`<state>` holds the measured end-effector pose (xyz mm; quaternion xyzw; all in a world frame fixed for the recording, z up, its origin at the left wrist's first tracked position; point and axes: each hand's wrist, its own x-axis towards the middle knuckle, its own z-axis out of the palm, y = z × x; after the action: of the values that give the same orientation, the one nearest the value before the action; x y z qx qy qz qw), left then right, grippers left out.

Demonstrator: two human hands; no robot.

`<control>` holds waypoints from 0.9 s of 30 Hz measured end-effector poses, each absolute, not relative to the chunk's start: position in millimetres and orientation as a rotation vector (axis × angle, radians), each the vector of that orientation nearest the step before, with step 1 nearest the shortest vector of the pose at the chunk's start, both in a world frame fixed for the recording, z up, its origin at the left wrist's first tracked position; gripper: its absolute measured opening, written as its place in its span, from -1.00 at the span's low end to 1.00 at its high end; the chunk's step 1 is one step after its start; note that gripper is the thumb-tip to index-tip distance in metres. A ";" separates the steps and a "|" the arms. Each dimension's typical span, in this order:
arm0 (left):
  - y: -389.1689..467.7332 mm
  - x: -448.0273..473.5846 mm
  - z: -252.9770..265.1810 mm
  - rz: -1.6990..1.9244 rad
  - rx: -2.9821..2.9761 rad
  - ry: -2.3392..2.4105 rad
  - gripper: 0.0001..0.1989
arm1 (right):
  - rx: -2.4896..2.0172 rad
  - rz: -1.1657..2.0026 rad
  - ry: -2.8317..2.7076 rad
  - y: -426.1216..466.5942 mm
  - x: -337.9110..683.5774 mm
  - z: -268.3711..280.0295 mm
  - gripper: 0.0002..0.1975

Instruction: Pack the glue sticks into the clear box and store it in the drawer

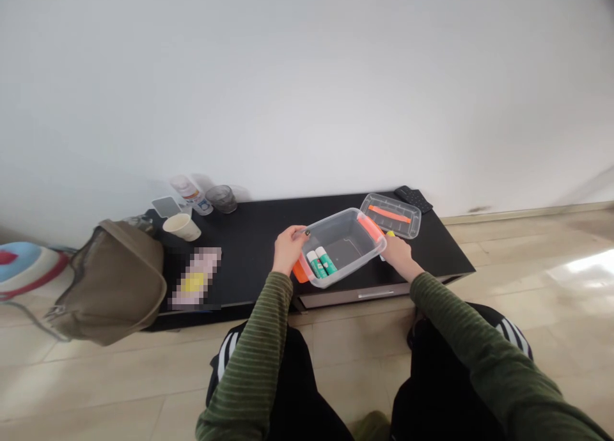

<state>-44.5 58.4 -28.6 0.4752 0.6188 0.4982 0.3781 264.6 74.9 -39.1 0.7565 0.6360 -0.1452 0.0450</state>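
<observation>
A clear plastic box (343, 252) with orange latches is tilted above the black table. Two green tubes with white caps, which look like glue sticks (320, 263), lie side by side at its left end. My left hand (288, 248) is closed on the box's left rim, thumb over the edge. Beside the right latch, my right hand (398, 255) is closed, its fingers mostly hidden. Small yellow and white bits show at that hand, but what they belong to is unclear. The box's clear lid (391, 227), with an orange handle, lies behind my right hand.
On the black table (254, 249) stand a paper cup (182, 227), a spray can (192, 195) and a dark glass (221, 199). A brown bag (112, 281) rests at the left end. A black keypad-like object (413, 198) lies at the back right, near the wall.
</observation>
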 end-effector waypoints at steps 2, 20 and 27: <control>58.7 -44.2 -29.0 1.276 1.217 1.582 -0.76 | 2.326 -0.475 1.934 74.8 259.3 -40.7 -0.66; 61.5 -41.8 -27.6 1.269 1.239 1.590 -0.75 | 2.930 -0.473 2.393 74.6 283.1 14.2 -0.56; 63.7 -41.6 -30.8 1.277 1.265 1.590 -0.74 | 1.820 -0.508 2.659 61.8 188.5 52.1 -0.66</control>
<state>-41.6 63.7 -30.8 0.4914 0.6175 0.4959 0.3623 188.5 61.8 52.1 0.5570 0.8136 -0.1553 -0.0600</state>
